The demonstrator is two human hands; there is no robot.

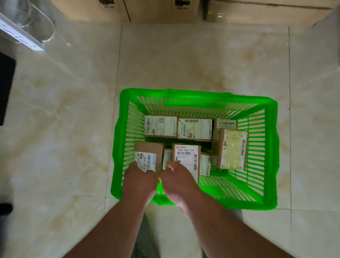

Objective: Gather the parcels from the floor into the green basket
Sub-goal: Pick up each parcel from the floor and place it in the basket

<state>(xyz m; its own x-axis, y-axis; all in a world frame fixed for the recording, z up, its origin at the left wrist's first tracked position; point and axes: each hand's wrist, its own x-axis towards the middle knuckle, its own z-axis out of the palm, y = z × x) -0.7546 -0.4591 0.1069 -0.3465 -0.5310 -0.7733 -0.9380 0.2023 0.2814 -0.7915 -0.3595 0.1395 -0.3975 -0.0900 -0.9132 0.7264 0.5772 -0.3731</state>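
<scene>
Two hands reach down into the green basket [270, 154], which stands on the pale tiled floor [59, 132]; the left hand [139, 181] grips the near end of a brown parcel [149, 154] by the basket's left wall, its fingers curled under and hidden; the right hand [177, 179] rests on the near end of the labelled parcel [187, 157] just beside it, and whether its fingers clasp it I cannot tell; several more parcels lie flat inside, two [160, 126] [194, 129] along the far wall, one [232, 149] tilted at the right; cardboard cartons [151, 8] stand beyond.
</scene>
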